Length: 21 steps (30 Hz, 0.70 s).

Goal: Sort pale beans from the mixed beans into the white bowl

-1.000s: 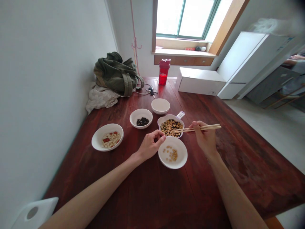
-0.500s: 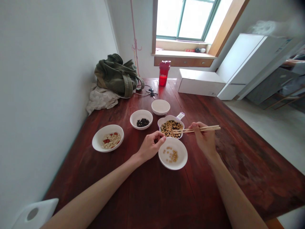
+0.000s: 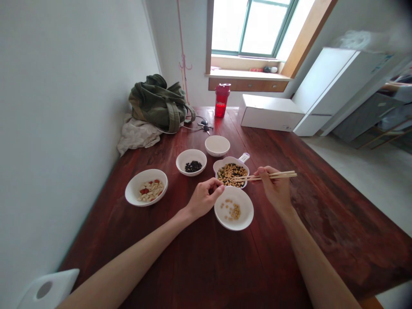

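My right hand (image 3: 274, 188) grips a pair of wooden chopsticks (image 3: 272, 175), their tips over a white handled dish (image 3: 232, 159) of mixed yellow soybeans and black beans (image 3: 231, 175). Whether the tips hold a bean is too small to tell. My left hand (image 3: 205, 198) rests curled on the table beside a white bowl (image 3: 223, 212) holding a few soybeans (image 3: 234, 211). Nearby stand a white bowl (image 3: 191, 157) of black beans, a plain white bowl (image 3: 217, 146), and a white bowl (image 3: 135, 189) of pale nuts and red pieces.
The dark red wooden table (image 3: 322, 231) meets a white wall on the left. At its far end are a green bag (image 3: 157, 103), a crumpled cloth (image 3: 138, 135), keys (image 3: 204, 126), a red cup (image 3: 221, 101) and a white box (image 3: 270, 113).
The whole scene sits slightly lower in the view. Both hands and the bowls keep nearly the same places, and the chopsticks stay over the handled dish.
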Motion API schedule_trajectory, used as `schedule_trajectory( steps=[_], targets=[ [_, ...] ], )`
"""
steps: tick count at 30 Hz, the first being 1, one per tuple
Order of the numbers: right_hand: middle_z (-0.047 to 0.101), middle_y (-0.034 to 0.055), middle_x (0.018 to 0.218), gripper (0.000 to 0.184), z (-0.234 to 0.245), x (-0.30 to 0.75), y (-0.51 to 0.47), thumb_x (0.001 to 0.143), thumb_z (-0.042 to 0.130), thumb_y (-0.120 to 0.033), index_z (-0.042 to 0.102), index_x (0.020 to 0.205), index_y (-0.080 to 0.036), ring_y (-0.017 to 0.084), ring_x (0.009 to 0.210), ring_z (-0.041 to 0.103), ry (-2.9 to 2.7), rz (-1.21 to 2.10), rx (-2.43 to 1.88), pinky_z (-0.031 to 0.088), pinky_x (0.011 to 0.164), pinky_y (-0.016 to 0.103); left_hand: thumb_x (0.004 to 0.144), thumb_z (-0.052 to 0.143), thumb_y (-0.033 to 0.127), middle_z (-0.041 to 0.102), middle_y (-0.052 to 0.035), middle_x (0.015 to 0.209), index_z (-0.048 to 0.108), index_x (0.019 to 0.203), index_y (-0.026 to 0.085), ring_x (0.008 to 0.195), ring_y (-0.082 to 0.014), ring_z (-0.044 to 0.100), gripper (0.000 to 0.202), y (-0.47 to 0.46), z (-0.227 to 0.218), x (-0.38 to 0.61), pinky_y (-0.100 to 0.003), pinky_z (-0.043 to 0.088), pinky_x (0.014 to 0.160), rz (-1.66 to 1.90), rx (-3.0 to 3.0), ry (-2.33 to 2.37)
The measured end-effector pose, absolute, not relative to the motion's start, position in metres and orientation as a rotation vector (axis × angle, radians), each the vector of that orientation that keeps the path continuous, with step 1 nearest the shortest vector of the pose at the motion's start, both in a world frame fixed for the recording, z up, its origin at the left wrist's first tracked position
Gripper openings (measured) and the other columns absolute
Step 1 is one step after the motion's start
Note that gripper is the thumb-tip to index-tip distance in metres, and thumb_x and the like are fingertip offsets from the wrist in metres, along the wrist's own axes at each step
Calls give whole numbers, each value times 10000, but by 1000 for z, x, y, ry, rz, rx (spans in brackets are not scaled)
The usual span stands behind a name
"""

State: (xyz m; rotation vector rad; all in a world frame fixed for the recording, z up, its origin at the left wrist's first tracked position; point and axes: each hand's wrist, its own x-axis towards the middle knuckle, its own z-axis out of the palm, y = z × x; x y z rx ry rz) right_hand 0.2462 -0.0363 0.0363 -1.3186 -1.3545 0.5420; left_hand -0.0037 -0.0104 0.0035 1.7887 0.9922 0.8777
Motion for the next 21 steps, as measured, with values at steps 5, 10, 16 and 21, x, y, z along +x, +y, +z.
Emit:
schedule_trajectory(
  steps=[5,10,16,21],
  targets=[
    [767,51,744,367,37,246,-37,979,586,-481,704,763,-209,198,601,720,-1379,503,-1344,569,572,302,974,561,426,658,-19,779,689,928,148,673,-130,545,310,-11,4,-3,-234,406,617,874,1801,1001],
    [771,54,750,359,37,246,-37,978,588,-477,711,774,-208,199,601,720,-1366,509,-1342,567,570,303,976,558,424,640,-12,760,687,929,147,671,-128,538,310,-11,3,-4,-233,397,613,869,1805,1003],
    [755,39,699,349,45,246,-39,974,606,-455,714,750,-210,185,591,712,-1325,474,-1323,568,564,281,975,557,420,644,-16,757,710,931,143,660,-124,522,319,-11,4,-4,-232,381,600,866,1810,1001],
    [731,34,661,322,49,253,-40,935,666,-448,715,724,-211,195,593,716,-1174,548,-1183,575,549,285,961,580,420,614,-7,700,761,994,148,635,-120,492,329,-11,6,-5,-230,363,586,856,1838,1007]
  ],
)
